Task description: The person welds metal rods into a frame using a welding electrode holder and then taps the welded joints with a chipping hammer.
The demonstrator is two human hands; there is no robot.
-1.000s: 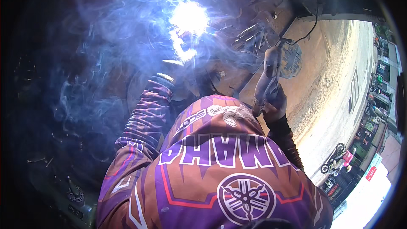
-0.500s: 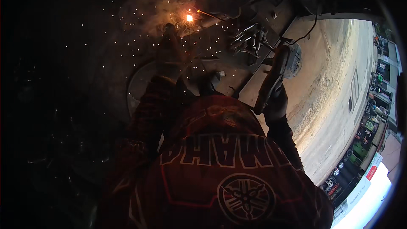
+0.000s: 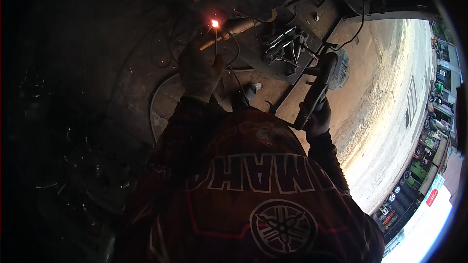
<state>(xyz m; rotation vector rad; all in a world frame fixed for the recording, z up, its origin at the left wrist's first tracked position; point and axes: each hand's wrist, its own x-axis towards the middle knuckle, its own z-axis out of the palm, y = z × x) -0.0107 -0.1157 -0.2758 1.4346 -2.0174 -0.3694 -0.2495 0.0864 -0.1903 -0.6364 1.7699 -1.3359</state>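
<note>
My left hand [image 3: 199,70], in a pale work glove, grips a thin welding rod [image 3: 215,39] that points up and away from me. Its tip [image 3: 214,23] glows orange against a metal pipe [image 3: 234,28] on the dark floor. My right hand [image 3: 318,119] is closed around the long handle of a power tool like an angle grinder [image 3: 319,85]. The tool's round head [image 3: 339,65] rests out over the sandy ground. A dark red patterned jersey [image 3: 253,190] covers my chest and arms.
A heap of metal scraps and rods [image 3: 285,44] lies beyond the pipe. A cable [image 3: 358,24] runs from the grinder to the back. Sunlit sandy ground [image 3: 385,112] spreads to the right, with a road and shopfronts [image 3: 429,156] past it. The left side is dark.
The bright welding arc and the blue smoke have gone out; only a small orange glow stays at the rod's tip. My left hand has drawn back a little. The right hand has held still.
</note>
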